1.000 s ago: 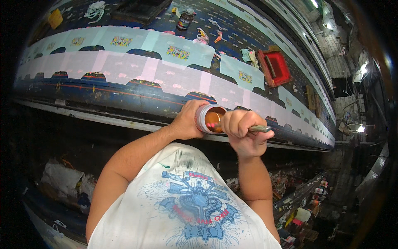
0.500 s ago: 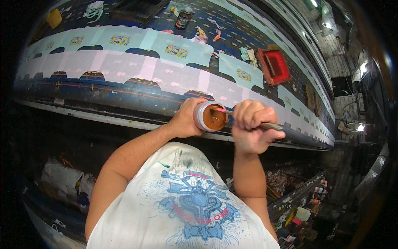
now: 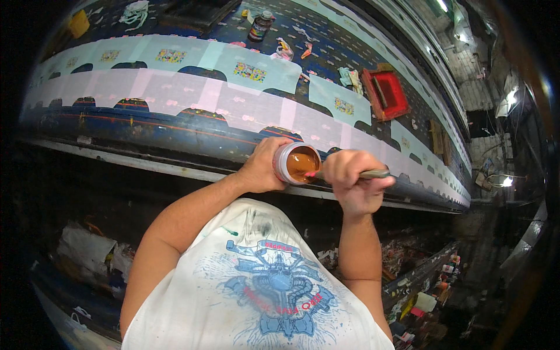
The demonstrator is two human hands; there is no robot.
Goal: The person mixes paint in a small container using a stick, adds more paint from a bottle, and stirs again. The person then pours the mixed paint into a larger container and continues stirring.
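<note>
My left hand (image 3: 263, 166) grips a small grey round tin (image 3: 296, 163) tilted toward me, with orange-brown paint inside. My right hand (image 3: 356, 185) is closed around a stick-like tool (image 3: 373, 174) whose tip reaches into the tin's mouth. Both hands are held close together over the near edge of a long dark printing table (image 3: 175, 137). Pale pink and pale green cut fabric pieces (image 3: 192, 93) with small printed patches lie in rows along the table.
A red framed screen (image 3: 386, 93) lies on the table at the right. A dark bottle (image 3: 260, 26) and scraps stand at the far side, a yellow object (image 3: 77, 23) at far left. Cluttered shelves (image 3: 87, 251) run under the table. A lamp (image 3: 506, 182) glows at right.
The tin has tipped more toward me, so the paint inside shows. My right hand has shifted slightly right and lower, with the tool's tip in the tin.
</note>
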